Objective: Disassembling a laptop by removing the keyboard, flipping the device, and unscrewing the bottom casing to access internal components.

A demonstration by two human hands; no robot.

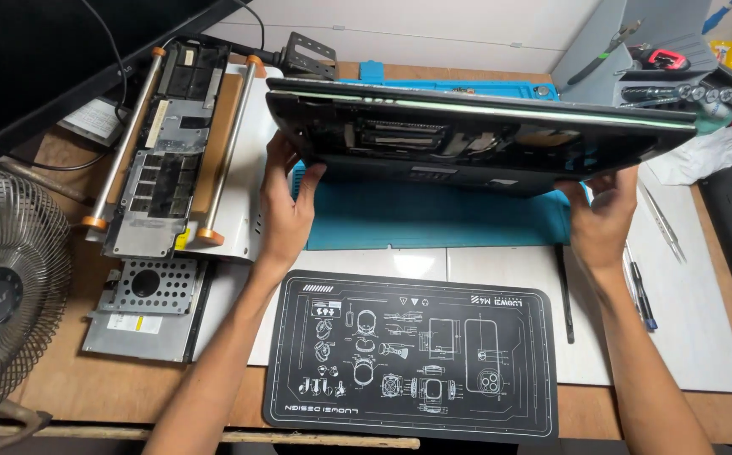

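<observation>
Both hands hold an opened laptop chassis [475, 135], lifted and tilted above the blue repair mat [433, 221], which serves as the landmark here. Left hand [286, 206] grips the chassis at its left end, fingers curled over the near edge, thumb up the side. Right hand [603, 217] grips the right end from underneath, fingers wrapped on the lower edge. The chassis underside faces the camera, with exposed internals and a slot visible in the dark shell; a pale green strip runs along its upper edge.

Just near of the blue mat, toward the camera, lies a black mat with white diagrams [412, 354] on white tiles [433, 263]. Left of the blue mat sits a removed board assembly with orange-tipped rods [168, 143], and below that a perforated metal drive caddy [151, 307]. Far left of the mat, a desk fan [8, 295] at the frame edge. Right of the mat: tweezers [662, 223], a screwdriver [640, 291], and a thin black pry tool [565, 295] between the mat and the right forearm. Behind the mat on the right, a grey tool rack with pliers [610, 46] and a row of driver bits [703, 93].
</observation>
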